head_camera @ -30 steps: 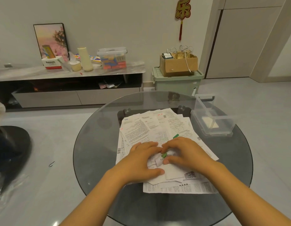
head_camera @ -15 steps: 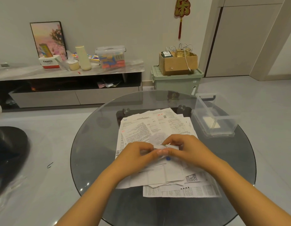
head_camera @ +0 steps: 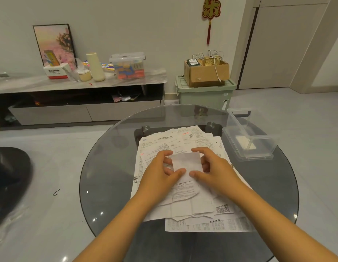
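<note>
The small white slip [head_camera: 186,163] is now spread open and nearly flat, held just above the middle of the pile of printed papers [head_camera: 192,210]. A second ago it was a crumpled wad pressed against the pile, and half a second ago a narrow fold pinched between the fingertips. The left hand [head_camera: 160,174] pinches its left edge and the right hand [head_camera: 215,171] its right edge, with thumbs below and forefingers curled over the top corners. The unfolding looks about done, so the slip is likely ready to be read or sorted. The pile lies on a round glass table [head_camera: 111,167], with a clear plastic box [head_camera: 249,140] near its right rim
</note>
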The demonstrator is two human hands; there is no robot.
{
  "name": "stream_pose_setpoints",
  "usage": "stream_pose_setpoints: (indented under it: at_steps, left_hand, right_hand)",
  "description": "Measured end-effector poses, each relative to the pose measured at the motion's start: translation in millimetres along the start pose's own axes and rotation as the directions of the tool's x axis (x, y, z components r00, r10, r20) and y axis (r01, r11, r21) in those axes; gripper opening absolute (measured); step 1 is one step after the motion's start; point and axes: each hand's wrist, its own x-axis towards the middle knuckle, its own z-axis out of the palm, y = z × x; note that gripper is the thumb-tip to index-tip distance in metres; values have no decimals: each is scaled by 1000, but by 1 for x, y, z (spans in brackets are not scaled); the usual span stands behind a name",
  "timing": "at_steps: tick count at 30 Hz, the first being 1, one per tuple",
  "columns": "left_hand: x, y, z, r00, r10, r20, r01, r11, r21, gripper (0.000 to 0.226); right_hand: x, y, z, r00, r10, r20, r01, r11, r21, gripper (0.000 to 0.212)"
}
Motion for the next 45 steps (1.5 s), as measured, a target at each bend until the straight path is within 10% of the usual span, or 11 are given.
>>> stream_pose_setpoints:
  at_steps: [7, 15, 22, 32, 45]
  left_hand:
    - [-1, -5, 5, 994, 80, 77, -93, 978, 186, 88]
    - [0, -10, 4, 938, 301, 172, -343, 872, 350, 31]
    - [0, -11, 1, 921, 327, 212, -386, 836, 390, 36]
    - [1, -2, 5, 970, 234, 70, -243, 944, 223, 2]
    - [11, -11, 10, 980, 138, 140, -173, 944, 280, 36]
  right_hand:
    - [-1, 1, 4, 1000, -13, 4, 13, 994, -106, 79]
    - [-3, 7, -8, 985, -38, 169, 84, 958, -274, 39]
    - [-5, 2, -11, 964, -199, 175, 258, 857, -447, 27]
    - [-3, 5, 0, 990, -142, -16, 131, 945, -301, 16]
    - [3, 13, 10, 996, -92, -3, 83, 912, -401, 40]
